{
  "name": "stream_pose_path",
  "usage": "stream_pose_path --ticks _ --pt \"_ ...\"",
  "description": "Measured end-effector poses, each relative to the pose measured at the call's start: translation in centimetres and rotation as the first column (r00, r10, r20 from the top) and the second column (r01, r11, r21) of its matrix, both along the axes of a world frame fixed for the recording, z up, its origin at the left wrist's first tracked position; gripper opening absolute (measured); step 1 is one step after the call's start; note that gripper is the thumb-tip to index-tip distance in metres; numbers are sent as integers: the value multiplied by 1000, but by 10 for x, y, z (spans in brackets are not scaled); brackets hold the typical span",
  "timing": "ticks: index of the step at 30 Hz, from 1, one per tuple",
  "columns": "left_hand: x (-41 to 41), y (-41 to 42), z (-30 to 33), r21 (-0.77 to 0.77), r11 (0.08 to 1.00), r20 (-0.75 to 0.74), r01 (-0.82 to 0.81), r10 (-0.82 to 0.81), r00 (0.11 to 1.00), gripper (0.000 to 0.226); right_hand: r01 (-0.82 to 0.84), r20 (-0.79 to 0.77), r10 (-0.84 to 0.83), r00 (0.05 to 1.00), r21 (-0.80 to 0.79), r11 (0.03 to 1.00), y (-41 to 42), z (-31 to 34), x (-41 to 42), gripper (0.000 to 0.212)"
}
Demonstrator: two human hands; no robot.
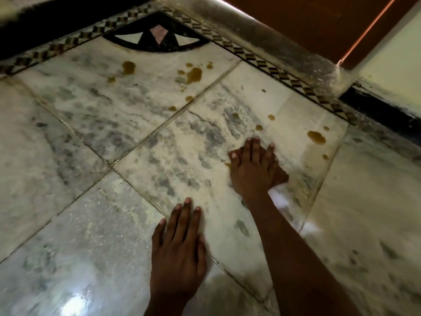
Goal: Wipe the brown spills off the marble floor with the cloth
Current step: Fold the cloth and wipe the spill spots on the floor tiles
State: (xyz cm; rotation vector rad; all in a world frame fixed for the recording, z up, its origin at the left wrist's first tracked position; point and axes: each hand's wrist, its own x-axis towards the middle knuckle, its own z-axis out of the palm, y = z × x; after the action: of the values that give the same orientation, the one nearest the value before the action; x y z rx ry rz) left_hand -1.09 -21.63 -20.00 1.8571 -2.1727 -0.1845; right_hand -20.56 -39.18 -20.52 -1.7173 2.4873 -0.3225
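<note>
Brown spills dot the marble floor (95, 124): one blotch (128, 67) and a bigger one (194, 75) near the far inlay, another (316, 137) at the right, and several small drops between them. My right hand (252, 169) lies flat on the floor, fingers stretched toward the right-hand spills, with a small brown spot (227, 165) at its thumb. A pale blurred patch (280, 198) beside its wrist may be the cloth; I cannot tell whether the hand presses on it. My left hand (180, 247) rests flat on the floor nearer to me, holding nothing.
A black, white and pink inlay (157, 36) marks the far corner. A checkered border strip (268, 65) runs along a stone threshold (273, 35). Behind it stand a brown door (307, 17) and a pale wall (391, 65) with a dark skirting (387, 110).
</note>
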Motion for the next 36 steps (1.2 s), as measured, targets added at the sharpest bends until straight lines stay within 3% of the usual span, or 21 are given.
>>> stream_pose_path --ticks 4,6,9,11,12,13,15,18,20,22,25,27,29,31,34,36 --pt "2 -1 6 47 998 16 34 -35 999 63 -397 -91 394 915 -11 918 53 2 8 64" --pt "2 -1 7 61 997 16 36 -37 999 64 -426 -87 429 899 47 903 89 5 -14 63" --pt "2 -3 7 76 996 2 40 -41 999 65 -58 -106 65 992 70 996 77 7 -36 64" --pt "1 -2 6 72 997 -10 31 -31 999 64 176 -11 -176 984 106 979 35 14 -27 66" --pt "1 -1 5 70 997 -18 22 -21 1000 64 198 58 -208 976 145 969 12 19 -18 68" --pt "1 1 5 70 997 -23 17 -16 1000 64 160 115 -183 976 183 970 -7 19 -8 69" --pt "1 3 4 67 997 -49 23 -20 999 64 -43 146 19 989 161 986 -23 15 10 68" --pt "2 -1 7 67 997 -60 30 -26 998 63 -418 -34 419 907 38 908 25 6 26 65" --pt "2 -4 7 69 997 -44 40 -37 998 63 -482 -36 484 874 59 874 73 6 12 65" --pt "3 -3 10 70 997 -48 46 -43 998 61 -393 8 397 918 150 907 109 16 -16 68" --pt "8 -18 20 58 995 -115 81 -74 991 56 -80 32 74 997 240 967 100 17 -44 72" --pt "16 -45 26 21 995 -114 100 -97 989 56 119 89 -139 986 207 971 67 22 -38 71" --pt "22 -74 30 25 994 -83 104 -101 991 59 169 166 -214 963 248 954 36 26 -30 70" --pt "31 -97 29 25 995 -32 94 -93 995 61 42 149 -75 986 216 975 31 16 -24 68" --pt "38 -117 27 30 993 16 114 -115 993 64 -246 -24 248 969 60 967 87 6 -26 65" --pt "43 -124 26 57 988 52 144 -147 988 66 -315 -16 318 948 97 944 135 7 -41 64"
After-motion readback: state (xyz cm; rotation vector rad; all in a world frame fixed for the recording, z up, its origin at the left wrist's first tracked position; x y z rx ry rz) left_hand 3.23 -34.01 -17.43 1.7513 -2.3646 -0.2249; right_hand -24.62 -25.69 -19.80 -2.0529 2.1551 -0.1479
